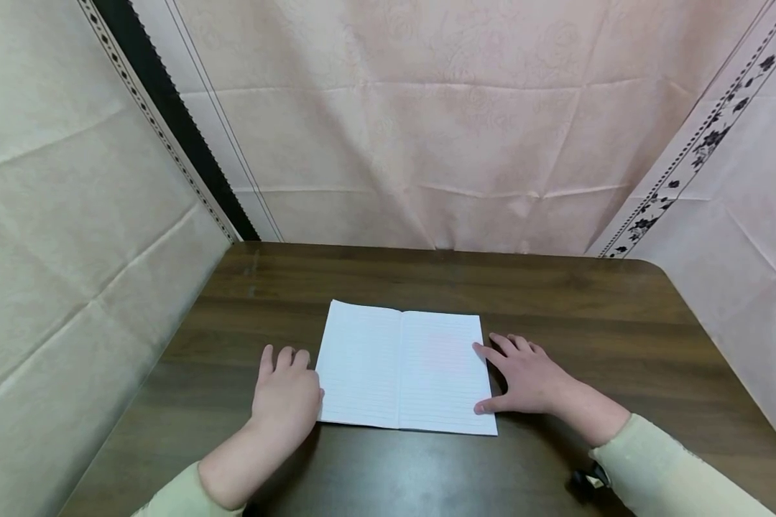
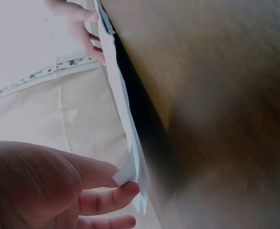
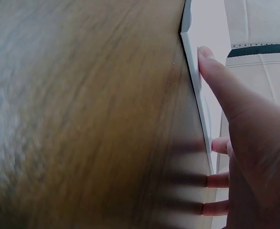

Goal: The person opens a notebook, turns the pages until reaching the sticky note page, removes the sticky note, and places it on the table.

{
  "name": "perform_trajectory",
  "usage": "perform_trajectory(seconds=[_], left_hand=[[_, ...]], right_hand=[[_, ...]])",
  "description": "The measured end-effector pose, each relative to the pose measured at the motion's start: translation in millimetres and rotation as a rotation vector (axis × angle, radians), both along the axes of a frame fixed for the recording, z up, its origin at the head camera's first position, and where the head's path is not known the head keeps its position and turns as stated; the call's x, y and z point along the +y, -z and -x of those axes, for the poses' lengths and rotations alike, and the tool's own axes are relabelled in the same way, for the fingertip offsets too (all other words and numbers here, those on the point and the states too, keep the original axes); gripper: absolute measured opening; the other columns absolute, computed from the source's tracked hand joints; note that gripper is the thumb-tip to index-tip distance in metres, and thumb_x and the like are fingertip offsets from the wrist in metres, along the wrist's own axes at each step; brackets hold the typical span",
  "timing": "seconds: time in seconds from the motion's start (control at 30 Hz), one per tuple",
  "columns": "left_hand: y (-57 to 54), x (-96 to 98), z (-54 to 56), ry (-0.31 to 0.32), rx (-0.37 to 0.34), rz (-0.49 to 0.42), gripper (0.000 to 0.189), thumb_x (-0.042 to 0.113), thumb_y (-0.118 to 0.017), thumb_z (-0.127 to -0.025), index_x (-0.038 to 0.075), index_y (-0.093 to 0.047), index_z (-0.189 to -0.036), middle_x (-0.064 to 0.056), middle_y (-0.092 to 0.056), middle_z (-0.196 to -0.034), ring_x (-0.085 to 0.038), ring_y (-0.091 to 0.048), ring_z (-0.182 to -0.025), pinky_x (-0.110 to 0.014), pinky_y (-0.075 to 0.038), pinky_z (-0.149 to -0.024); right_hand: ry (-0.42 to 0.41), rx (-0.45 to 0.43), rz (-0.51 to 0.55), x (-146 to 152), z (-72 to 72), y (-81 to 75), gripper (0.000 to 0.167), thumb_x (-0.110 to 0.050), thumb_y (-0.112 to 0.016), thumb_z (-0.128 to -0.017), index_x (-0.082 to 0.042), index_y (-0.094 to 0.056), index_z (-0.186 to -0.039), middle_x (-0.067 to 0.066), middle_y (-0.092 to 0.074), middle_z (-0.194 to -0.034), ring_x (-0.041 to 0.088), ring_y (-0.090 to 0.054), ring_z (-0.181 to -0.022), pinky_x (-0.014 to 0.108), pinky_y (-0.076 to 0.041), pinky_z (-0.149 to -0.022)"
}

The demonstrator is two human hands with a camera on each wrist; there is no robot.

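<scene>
One lined notebook (image 1: 367,368) lies open on brown table (image 1: 388,280) before us. Our left hand (image 1: 287,398) pinches its left edge between thumb and finger; our right hand (image 1: 527,379), fingers spread, touches its right side with thumb and fingertip.

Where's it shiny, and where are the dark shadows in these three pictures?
Head view: pale glare on the table below the open notebook; left wrist view: a dark shadow along the notebook's edge, upper left washed out white; right wrist view: blurry finger shadows on the table from the right hand, pale shine at the left.
</scene>
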State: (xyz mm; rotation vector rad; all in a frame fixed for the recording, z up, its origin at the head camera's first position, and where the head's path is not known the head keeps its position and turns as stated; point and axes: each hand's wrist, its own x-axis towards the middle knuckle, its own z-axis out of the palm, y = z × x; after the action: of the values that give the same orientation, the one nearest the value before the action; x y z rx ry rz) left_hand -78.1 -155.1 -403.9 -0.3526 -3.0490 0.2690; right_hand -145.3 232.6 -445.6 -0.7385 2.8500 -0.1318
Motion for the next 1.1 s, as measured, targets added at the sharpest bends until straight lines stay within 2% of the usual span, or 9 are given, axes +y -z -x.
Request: perform_trajectory(seconds=[0.07,0.3,0.43,0.9,1.03,1.1], left_hand=[[0.3,-0.1,1.4,0.0,-0.027,0.017,0.023,0.028,-0.073,-0.086,0.014,-0.07,-0.067,-0.012,-0.059,-0.114,-0.039,-0.046,-0.12,-0.062,-0.023,-0.111],[-1.6,1.1,4.6,-0.009,-0.129,0.08,0.015,0.009,-0.073,-0.081,0.015,-0.069,-0.068,-0.013,-0.057,-0.115,-0.04,-0.043,-0.12,-0.062,-0.024,-0.11],[-2.3,1.9,5.4,-0.016,-0.17,0.102,0.012,0.008,-0.073,-0.081,0.014,-0.069,-0.071,-0.013,-0.056,-0.115,-0.04,-0.043,-0.119,-0.062,-0.024,-0.11],[5.8,2.2,5.2,-0.024,-0.205,0.108,0.011,0.006,-0.071,-0.083,0.011,-0.07,-0.073,-0.013,-0.057,-0.112,-0.04,-0.045,-0.118,-0.062,-0.025,-0.109],[6.2,1.7,5.6,-0.036,-0.19,0.086,0.003,0.006,-0.07,-0.085,0.009,-0.072,-0.084,-0.015,-0.059,-0.112,-0.041,-0.047,-0.116,-0.062,-0.027,-0.108],[7.0,1.3,5.9,-0.041,-0.177,0.073,0.007,0.006,-0.069,-0.087,0.007,-0.072,-0.093,-0.016,-0.059,-0.11,-0.041,-0.049,-0.115,-0.063,-0.028,-0.107]], right_hand=[[-0.002,0.003,0.005,-0.2,-0.5,0.4,0.113,-0.091,-0.053,-0.068,-0.022,-0.034,-0.155,0.02,-0.034,-0.154,0.045,-0.034,-0.136,0.068,-0.032,-0.101],[-0.003,0.006,0.002,0.8,0.5,0.8,0.112,-0.09,-0.053,-0.068,-0.022,-0.034,-0.155,0.02,-0.034,-0.154,0.045,-0.035,-0.136,0.068,-0.033,-0.101],[-0.003,-0.002,0.003,0.9,-0.1,1.2,0.113,-0.09,-0.054,-0.068,-0.021,-0.034,-0.155,0.02,-0.034,-0.154,0.045,-0.034,-0.136,0.068,-0.033,-0.101],[-0.005,-0.005,0.001,-0.6,0.8,0.6,0.113,-0.091,-0.052,-0.068,-0.022,-0.033,-0.156,0.02,-0.034,-0.154,0.046,-0.034,-0.136,0.069,-0.032,-0.101],[-0.004,-0.007,0.001,-0.4,0.4,0.2,0.113,-0.091,-0.053,-0.068,-0.022,-0.034,-0.155,0.02,-0.034,-0.154,0.046,-0.034,-0.136,0.069,-0.032,-0.101],[-0.003,-0.007,0.0,-0.3,0.2,0.2,0.113,-0.091,-0.053,-0.068,-0.021,-0.034,-0.155,0.02,-0.034,-0.154,0.046,-0.034,-0.136,0.069,-0.032,-0.101]])
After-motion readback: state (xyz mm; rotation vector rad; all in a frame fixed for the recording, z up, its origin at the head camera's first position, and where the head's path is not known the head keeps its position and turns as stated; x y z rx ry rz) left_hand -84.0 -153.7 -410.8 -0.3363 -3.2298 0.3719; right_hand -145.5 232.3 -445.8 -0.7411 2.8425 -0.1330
